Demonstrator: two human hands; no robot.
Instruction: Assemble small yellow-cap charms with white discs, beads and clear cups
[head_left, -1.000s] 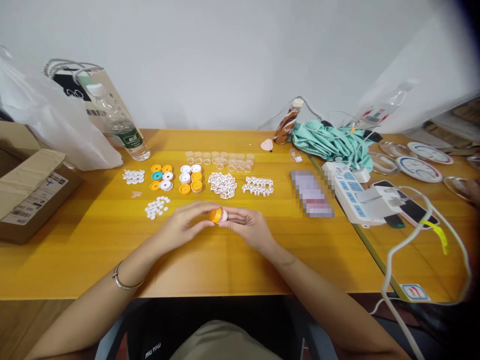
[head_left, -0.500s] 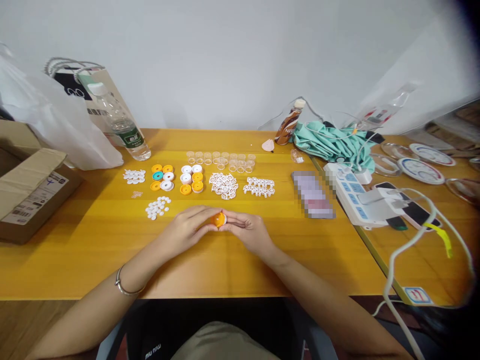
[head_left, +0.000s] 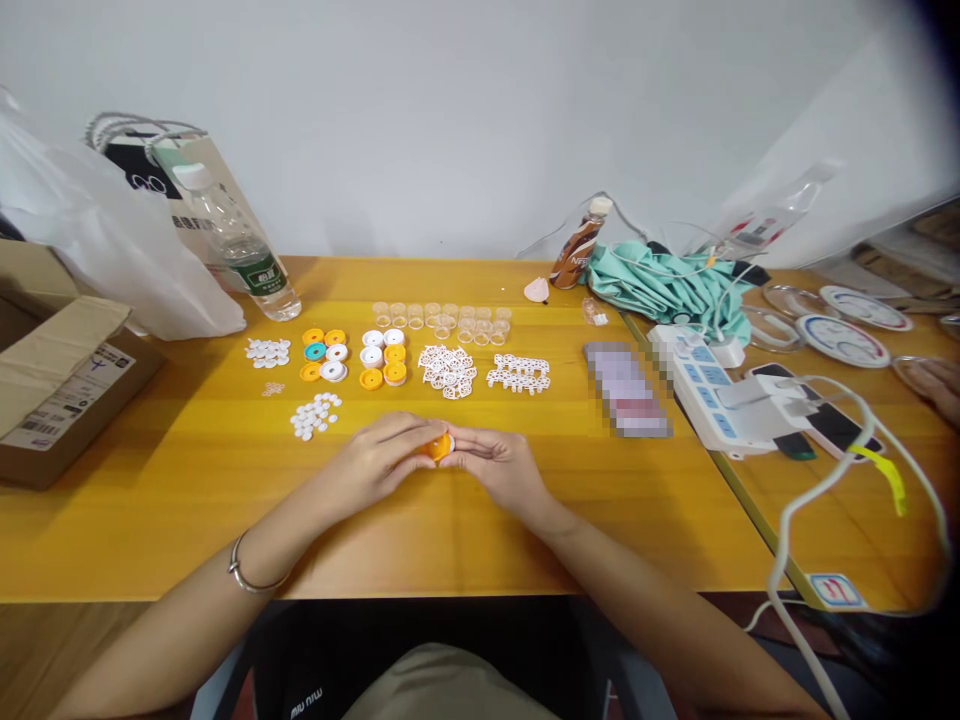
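Between my two hands I hold an orange round cap with a white part at its right side. My left hand is closed around its left edge, and my right hand pinches it from the right. Beyond them lie white lattice-like plastic pieces and a row of white toothed pieces. Orange and white round caps stand in groups to the left, one of them teal. Small white discs are scattered left of my left hand. Clear little cups line up farther back.
A cardboard box and a water bottle stand at left. To the right are a phone, a power strip with cables, a green umbrella and a coffee bottle. Another person's hand shows at the far right.
My hands and the orange cap have shifted very slightly, with the cap tilted a little differently. The other person's hand at the far right has come further into view.
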